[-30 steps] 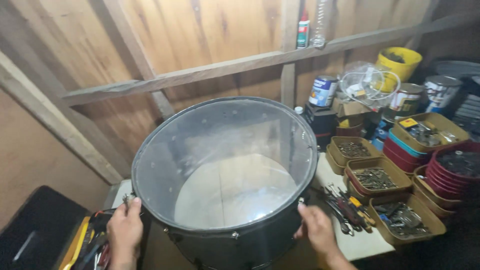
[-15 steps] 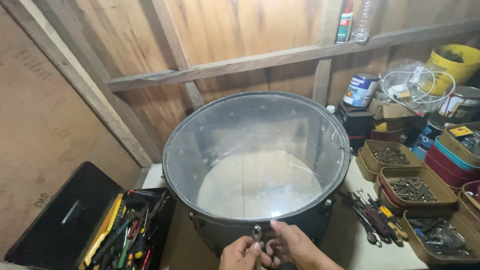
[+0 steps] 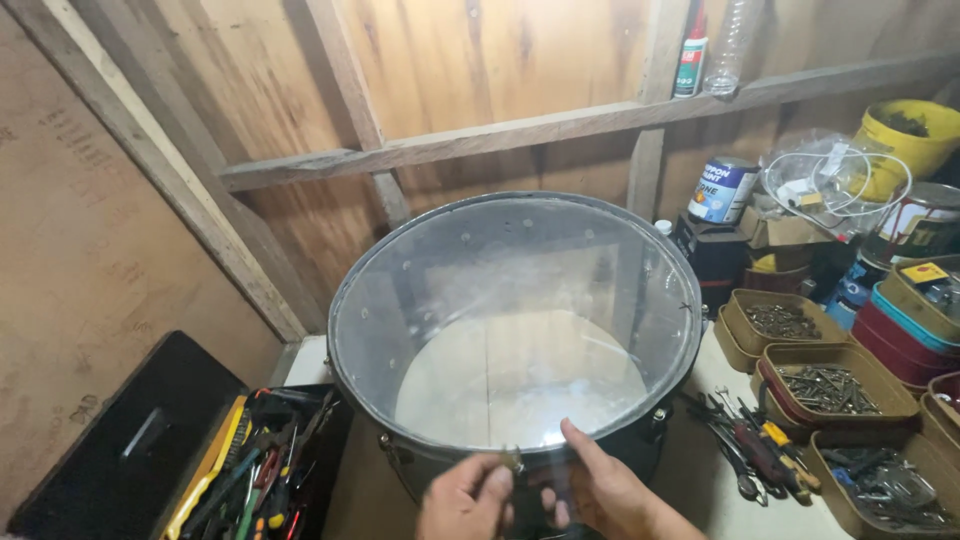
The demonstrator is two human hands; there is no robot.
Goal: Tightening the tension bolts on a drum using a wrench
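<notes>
A big black drum point(image 3: 400, 470) stands on the table, its clear head point(image 3: 510, 320) facing up. Both hands are at the drum's near rim. My left hand point(image 3: 465, 500) pinches a small brass-coloured metal part point(image 3: 513, 460) right at the rim. Beside it, my right hand point(image 3: 600, 492) rests its forefinger on the clear head, with the other fingers spread over the drum's side and nothing in its grasp.
An open black toolbox point(image 3: 250, 470) full of hand tools lies at the left. Loose screwdrivers point(image 3: 750, 450) and several tins of screws point(image 3: 825, 385) lie at the right. Paint cans point(image 3: 722, 190), a yellow bucket point(image 3: 915, 135) and a wooden wall stand behind.
Both hands left the drum's sides and came together at its near rim. The left hand now pinches a small part, and the right forefinger has stretched onto the head.
</notes>
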